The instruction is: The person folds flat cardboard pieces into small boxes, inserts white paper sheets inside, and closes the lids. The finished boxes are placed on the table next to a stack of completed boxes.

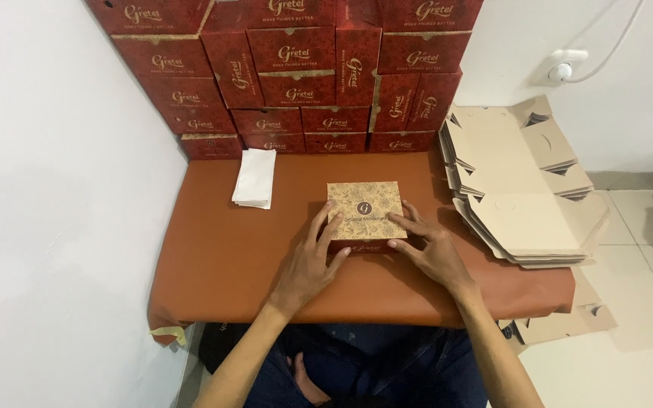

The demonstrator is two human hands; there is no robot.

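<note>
A tan patterned card (366,209) lies on top of a small red box (364,246) in the middle of the brown table (221,249). My left hand (311,261) rests against the left side of the box, its fingers spread and their tips touching the card's left edge. On the right side, my right hand (432,245) has its fingers apart and lying on the card's lower right corner. Neither hand grips anything.
A wall of stacked red boxes (296,72) stands at the table's back. A pile of white paper sheets (255,178) lies to the back left. Flat tan unfolded cartons (523,189) are heaped at the right edge. A white wall borders the left.
</note>
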